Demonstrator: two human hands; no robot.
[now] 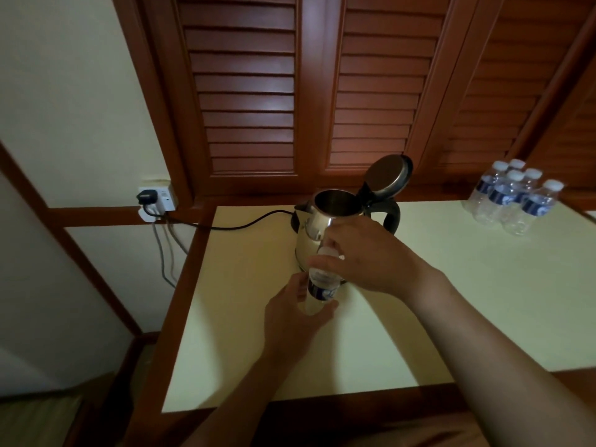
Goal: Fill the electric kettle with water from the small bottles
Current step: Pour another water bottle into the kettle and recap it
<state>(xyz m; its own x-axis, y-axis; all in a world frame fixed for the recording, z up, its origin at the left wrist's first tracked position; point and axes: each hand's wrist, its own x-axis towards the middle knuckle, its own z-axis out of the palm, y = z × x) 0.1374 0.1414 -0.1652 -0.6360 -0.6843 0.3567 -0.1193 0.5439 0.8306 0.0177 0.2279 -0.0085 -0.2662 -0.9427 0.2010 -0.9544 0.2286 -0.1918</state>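
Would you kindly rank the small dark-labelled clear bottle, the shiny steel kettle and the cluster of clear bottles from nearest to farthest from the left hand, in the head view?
1. small dark-labelled clear bottle: gripped at its base by the left hand.
2. shiny steel kettle: just behind, lid open.
3. cluster of clear bottles: far right of the cream table.
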